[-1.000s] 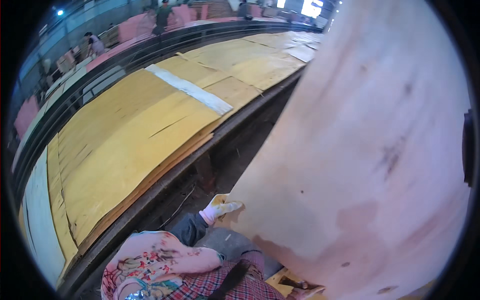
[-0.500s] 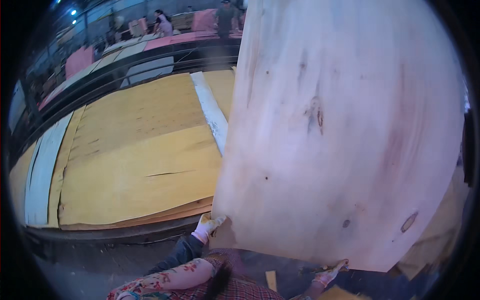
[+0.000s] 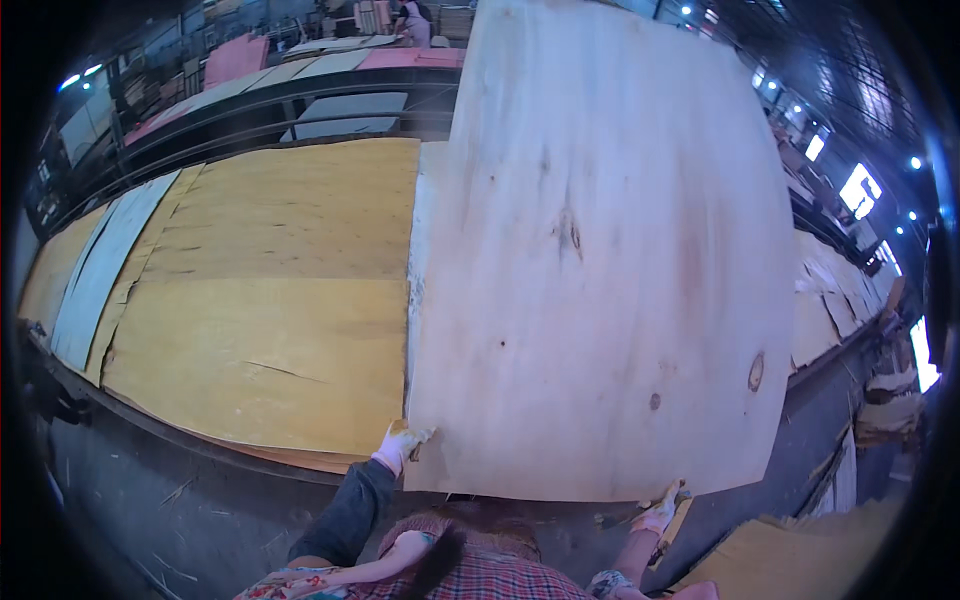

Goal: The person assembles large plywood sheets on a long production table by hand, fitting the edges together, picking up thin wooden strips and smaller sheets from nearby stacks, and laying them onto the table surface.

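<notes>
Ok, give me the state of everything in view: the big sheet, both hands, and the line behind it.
Pale veneer sheet: raised, held by its near edge, covering part of the line.
Left hand: gloved, gripping the sheet's lower left corner.
Right hand: gloved, gripping the sheet's lower right edge.
Yellow veneer sheets: lying flat on the line, one with a split.
Grey sheet: lying flat at the far left.

Large pale veneer sheet (image 3: 600,270) fills frame centre, left hand (image 3: 402,444) and right hand (image 3: 660,512) gripping its lower corners; yellow sheets (image 3: 270,300) cover the surface (image 3: 150,425) at left.
</notes>
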`<state>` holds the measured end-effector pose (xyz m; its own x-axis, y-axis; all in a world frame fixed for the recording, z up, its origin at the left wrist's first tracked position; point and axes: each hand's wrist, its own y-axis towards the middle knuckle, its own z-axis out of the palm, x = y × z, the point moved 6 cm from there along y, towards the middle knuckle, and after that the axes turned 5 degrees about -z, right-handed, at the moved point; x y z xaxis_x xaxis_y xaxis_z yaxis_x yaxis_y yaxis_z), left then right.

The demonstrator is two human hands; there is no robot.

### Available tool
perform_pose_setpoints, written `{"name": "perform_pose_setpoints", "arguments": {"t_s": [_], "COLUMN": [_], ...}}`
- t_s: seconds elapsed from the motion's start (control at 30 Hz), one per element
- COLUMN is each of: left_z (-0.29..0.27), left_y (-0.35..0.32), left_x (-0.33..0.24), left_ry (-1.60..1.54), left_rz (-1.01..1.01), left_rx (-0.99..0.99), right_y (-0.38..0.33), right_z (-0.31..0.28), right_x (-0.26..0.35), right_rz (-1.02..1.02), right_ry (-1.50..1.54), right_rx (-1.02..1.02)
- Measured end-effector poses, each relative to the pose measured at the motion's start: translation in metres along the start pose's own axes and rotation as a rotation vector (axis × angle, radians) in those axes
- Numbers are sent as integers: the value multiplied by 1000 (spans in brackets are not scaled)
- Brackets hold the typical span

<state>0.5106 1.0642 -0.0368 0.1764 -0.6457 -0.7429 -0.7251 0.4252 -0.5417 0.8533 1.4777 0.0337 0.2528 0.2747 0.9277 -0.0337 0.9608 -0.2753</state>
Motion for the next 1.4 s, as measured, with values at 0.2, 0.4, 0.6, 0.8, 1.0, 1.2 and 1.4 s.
{"name": "perform_pose_setpoints", "arguments": {"t_s": [0.2, 0.4, 0.6, 0.8, 1.0, 1.2, 1.4], "left_z": [16, 33, 86, 91, 81, 41, 70], "left_y": [21, 43, 69, 80, 83, 61, 115], "left_x": [-80, -103, -76, -33, -25, -125, -102], "left_ry": [-587, -658, -895, -626, -477, 393, 860], "left_rz": [-27, -293, -79, -327, -436, 202, 167], "left_rx": [-34, -103, -143, -232, -271, -637, -256], "right_y": [134, 191, 221, 224, 228, 283, 249], "right_z": [54, 118, 100, 79, 81, 57, 90], "right_x": [-26, -49, -63, -82, -121, -143, -131], "right_rz": [67, 233, 342, 340, 345, 333, 413], "right_ry": [-29, -16, -180, -175, -342, -370, -433], "right_rx": [222, 429, 253, 333, 266, 240, 178]}}
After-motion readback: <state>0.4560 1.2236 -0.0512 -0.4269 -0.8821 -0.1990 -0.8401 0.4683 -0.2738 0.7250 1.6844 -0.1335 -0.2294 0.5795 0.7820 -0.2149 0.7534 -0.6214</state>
